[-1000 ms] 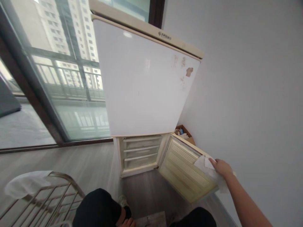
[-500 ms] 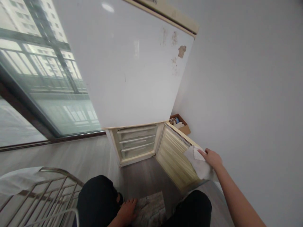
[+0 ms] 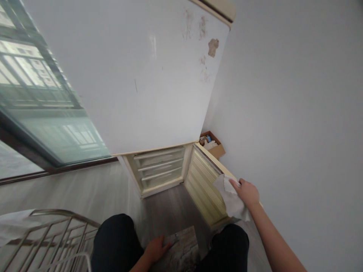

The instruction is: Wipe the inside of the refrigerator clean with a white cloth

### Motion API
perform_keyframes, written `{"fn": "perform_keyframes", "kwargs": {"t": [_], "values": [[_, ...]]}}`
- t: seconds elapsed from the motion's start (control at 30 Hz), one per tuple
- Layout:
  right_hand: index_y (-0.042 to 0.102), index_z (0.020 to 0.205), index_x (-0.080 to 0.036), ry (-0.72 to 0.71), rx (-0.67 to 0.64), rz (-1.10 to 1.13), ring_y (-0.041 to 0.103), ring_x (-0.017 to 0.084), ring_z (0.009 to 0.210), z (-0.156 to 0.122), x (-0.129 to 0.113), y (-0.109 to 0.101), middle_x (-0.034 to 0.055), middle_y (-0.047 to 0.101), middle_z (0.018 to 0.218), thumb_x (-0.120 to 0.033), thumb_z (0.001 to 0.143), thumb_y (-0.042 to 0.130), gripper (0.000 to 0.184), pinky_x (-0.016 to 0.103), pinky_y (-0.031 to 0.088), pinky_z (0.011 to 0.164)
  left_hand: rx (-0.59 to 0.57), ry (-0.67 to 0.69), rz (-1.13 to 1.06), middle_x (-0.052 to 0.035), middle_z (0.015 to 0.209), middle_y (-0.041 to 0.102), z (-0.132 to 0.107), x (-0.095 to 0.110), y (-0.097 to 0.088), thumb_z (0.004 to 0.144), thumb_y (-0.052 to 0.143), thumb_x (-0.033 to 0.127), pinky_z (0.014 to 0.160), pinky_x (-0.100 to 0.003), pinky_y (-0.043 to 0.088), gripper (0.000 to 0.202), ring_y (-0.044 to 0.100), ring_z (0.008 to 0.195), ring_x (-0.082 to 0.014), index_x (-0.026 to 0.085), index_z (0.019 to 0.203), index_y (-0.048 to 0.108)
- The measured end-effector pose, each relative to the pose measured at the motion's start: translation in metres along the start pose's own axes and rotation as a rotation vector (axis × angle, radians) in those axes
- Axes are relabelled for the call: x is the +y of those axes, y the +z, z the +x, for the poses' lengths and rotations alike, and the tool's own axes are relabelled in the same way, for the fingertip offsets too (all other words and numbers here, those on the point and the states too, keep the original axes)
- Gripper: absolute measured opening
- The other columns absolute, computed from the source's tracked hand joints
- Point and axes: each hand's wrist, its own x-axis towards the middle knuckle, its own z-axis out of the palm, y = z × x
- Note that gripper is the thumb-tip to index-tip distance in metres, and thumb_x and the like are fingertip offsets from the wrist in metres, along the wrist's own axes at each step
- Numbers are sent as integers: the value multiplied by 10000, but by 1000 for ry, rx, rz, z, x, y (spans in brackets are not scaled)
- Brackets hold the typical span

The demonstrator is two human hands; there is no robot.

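My right hand (image 3: 247, 193) is closed on a whitish cloth (image 3: 233, 200), which drapes over the top edge of the open lower fridge door (image 3: 204, 181). Part of the cloth hangs down the door's ribbed, yellowish inner side. Low between my knees, my left hand (image 3: 155, 249) holds nothing; its fingers are apart beside a flat board or seat (image 3: 183, 245) with a mottled grey-brown pattern. Behind the door, the lower compartment (image 3: 161, 170) shows several clear drawer fronts. Above it, the shut white upper door (image 3: 147, 102) has brown stains and a peeled patch.
A cardboard box (image 3: 219, 152) with gloves and small items stands behind the open door, by the wall (image 3: 297, 113). To the left is a metal wire rack (image 3: 53, 241) with a white cloth over it. A glass sliding door (image 3: 68, 136) lies beyond.
My view has shifted, so the fridge and the rack sit further left. My right hand still holds the cloth at the door edge. My left hand has shifted slightly, its fingers more spread.
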Motion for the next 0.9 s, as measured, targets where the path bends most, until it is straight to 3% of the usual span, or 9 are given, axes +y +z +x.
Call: {"fn": "perform_keyframes", "kwargs": {"t": [0.2,0.47,0.67,0.9], "values": [[680,955,-174,7,39,-39,725,299,888,-2,-1,0,152,729,879,-715,968,319,651,353,512,749,8,11,-9,-138,1260,691,-12,8,20,860,330,724,1038,-404,452,716,632,1200,-315,198,1235,637],[699,999,-163,20,40,-45,722,307,901,-11,-5,-1,170,734,910,-709,969,324,663,363,518,753,9,-34,19,-176,1285,662,-50,10,50,835,340,741,1062,-449,416,775,596,1225,-360,153,1269,600],[704,993,-137,44,37,25,722,333,917,-37,-27,-2,184,729,919,-688,973,341,660,381,529,765,-12,-1,43,-208,1317,632,-55,3,50,845,355,706,1071,-424,406,794,573,1250,-368,91,1297,574],[688,992,-103,38,86,34,729,328,877,-78,-75,2,194,725,901,-600,1005,346,604,385,544,742,-42,10,62,-197,1339,626,-54,8,42,840,399,656,1054,-453,422,744,582,1253,-363,123,1337,554]]}}
